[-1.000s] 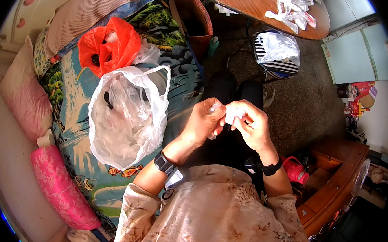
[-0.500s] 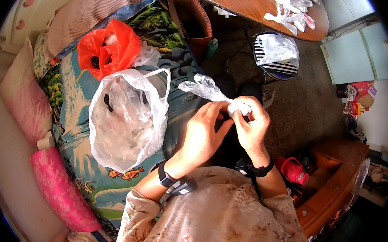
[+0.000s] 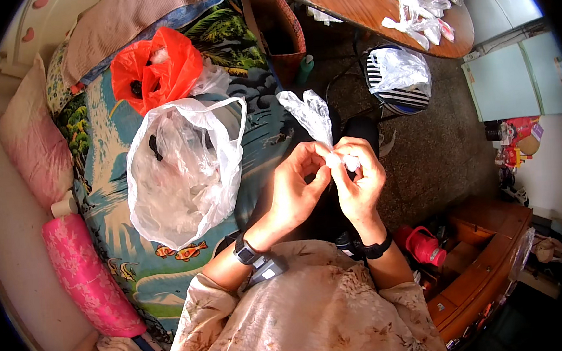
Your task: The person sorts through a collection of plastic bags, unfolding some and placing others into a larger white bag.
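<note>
A clear plastic bag (image 3: 313, 116) is gathered into a narrow bunch between my two hands above my lap, its loose end fanning out away from me. My left hand (image 3: 298, 190) pinches the bunch with thumb and forefinger. Right against it, my right hand (image 3: 359, 180) is closed around the rest of the bag, and a small pale wad of it shows between the fingers. To the left, a wide-mouthed white plastic bag (image 3: 139, 198) stands on the bed with crumpled clear bags inside. Behind it sits a red plastic bag (image 3: 185, 68) with its top open.
The bed has a patterned sheet (image 3: 115, 180), pillows (image 3: 37, 137) and a pink bolster (image 3: 92, 277). At the back right, a wooden table (image 3: 347, 8) carries white plastic bags (image 3: 420, 19). A striped stool (image 3: 399, 95) holds another bag. An open wooden drawer unit (image 3: 482, 259) stands at right.
The bag's loose end has swung from pointing left to more upright. My left hand has shifted slightly, and both hands stay pinched on the bag.
</note>
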A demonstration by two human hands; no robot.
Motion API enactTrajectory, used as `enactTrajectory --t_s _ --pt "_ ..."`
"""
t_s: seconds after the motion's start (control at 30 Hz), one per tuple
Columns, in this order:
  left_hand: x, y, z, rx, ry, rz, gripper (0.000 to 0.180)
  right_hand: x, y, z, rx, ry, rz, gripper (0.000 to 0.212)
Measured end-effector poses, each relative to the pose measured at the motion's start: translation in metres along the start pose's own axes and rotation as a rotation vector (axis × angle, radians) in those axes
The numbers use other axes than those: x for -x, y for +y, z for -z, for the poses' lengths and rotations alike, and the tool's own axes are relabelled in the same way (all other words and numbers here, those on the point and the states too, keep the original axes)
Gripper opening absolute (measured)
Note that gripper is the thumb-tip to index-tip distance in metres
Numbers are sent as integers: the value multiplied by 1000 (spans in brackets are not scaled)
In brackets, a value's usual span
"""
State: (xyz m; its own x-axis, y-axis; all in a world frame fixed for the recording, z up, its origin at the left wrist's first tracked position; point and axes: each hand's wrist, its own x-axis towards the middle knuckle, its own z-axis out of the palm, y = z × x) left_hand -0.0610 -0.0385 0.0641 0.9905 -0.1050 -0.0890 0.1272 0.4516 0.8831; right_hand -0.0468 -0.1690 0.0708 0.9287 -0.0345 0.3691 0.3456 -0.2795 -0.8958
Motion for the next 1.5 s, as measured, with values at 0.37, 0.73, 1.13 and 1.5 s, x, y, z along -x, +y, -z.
enactTrajectory --t_s 0.37,0.73,1.13,1.5 --pt "-3 12 1 -521 64 -285 10 0 -13 9 -3 -122 -100 9" --pt "-1 13 -3 -599 84 -221 9 5 -15 17 -204 -109 -326 12" --pt "6 30 -8 -595 6 -109 8 0 -6 40 -1057 -354 -715 15" --pt "8 38 0 -472 -126 6 5 -15 -9 47 -1072 -602 -740 19"
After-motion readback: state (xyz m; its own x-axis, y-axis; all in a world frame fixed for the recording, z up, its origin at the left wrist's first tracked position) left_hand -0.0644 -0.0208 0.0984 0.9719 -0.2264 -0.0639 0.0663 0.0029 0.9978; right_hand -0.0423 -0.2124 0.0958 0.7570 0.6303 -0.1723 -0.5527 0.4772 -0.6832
